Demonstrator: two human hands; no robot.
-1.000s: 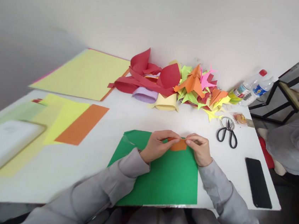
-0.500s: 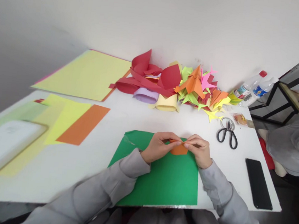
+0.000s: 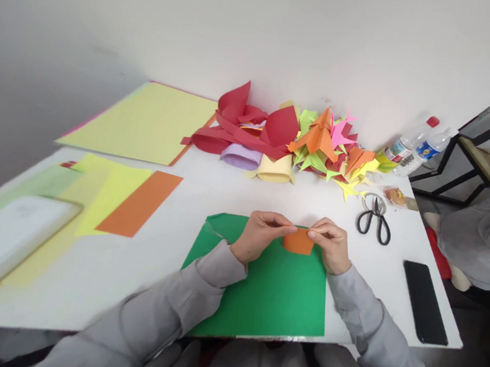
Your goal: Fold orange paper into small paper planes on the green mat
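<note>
A small piece of orange paper [image 3: 299, 242] is held over the far part of a green sheet [image 3: 268, 300]. My left hand [image 3: 263, 235] pinches its upper left edge between thumb and fingers. At its upper right edge, my right hand [image 3: 330, 244] pinches it the same way, with the two thumbs a short gap apart. The paper's lower part hangs toward me; its upper edge is partly covered by my fingertips, so I cannot tell how it is folded there.
Black-handled scissors [image 3: 375, 220] and a phone [image 3: 425, 302] lie to the right. Paper crafts [image 3: 320, 139] and bottles [image 3: 399, 150] line the wall. Leftward are an orange strip [image 3: 140, 204], yellow sheets [image 3: 138, 120] and a white box [image 3: 15, 241].
My thumbs have moved a little apart along the orange paper's upper edge, so more of its surface shows. Both hands still grip it, and the view has shifted slightly.
</note>
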